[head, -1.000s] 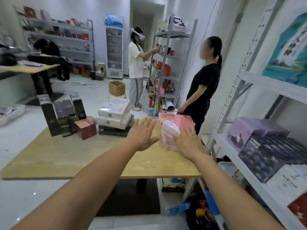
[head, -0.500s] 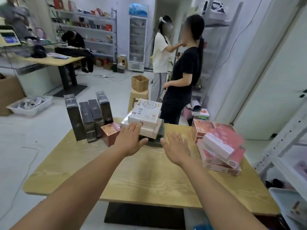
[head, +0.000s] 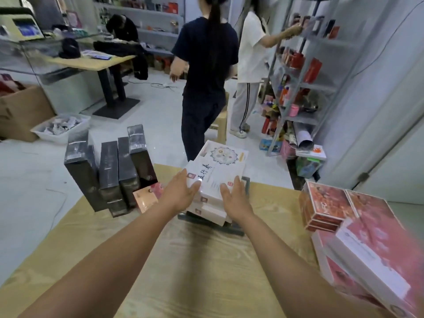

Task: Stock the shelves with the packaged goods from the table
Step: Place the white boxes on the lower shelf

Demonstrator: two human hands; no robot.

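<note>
Nearest the wearer, the wooden worktop (head: 195, 260) lay bare between the two forearms, with open room from its near edge up to the middle. At 3 o'clock a loose pile of pink and red boxes (head: 367, 244) crowded the right edge, the lowest ones tilted and reaching past the frame.

At 12 o'clock both hands closed in on a stack of white boxes (head: 218, 175) that sat on a dark flat box (head: 211, 222). The left hand (head: 181, 191) had an open grip, fingers spread, palm against the left side of the stack. The right hand (head: 234, 197) was likewise open, palm turned inward at the stack's right near corner. Neither grip had closed on a box, and whether the right palm touched the cardboard could not be told.

At 10 o'clock tall dark boxes (head: 110, 171) stood upright in a tight row at the worktop's far left corner, with a small pink box (head: 146, 197) leaning just beside them.

Beyond the far edge the pale floor (head: 149, 115) was open. A person in dark clothes (head: 206, 72) stood close behind the stack at 12 o'clock. At 1 o'clock a person in a white top (head: 250, 53) reached into a grey metal shelf (head: 305, 88) loaded with red packages. At 10 o'clock a white bin (head: 60, 128) on the floor held crumpled wrappings, beside a brown carton (head: 20, 109). Farther back stood a second worktop (head: 91, 63) on a black pedestal and wall shelves (head: 142, 10).
</note>
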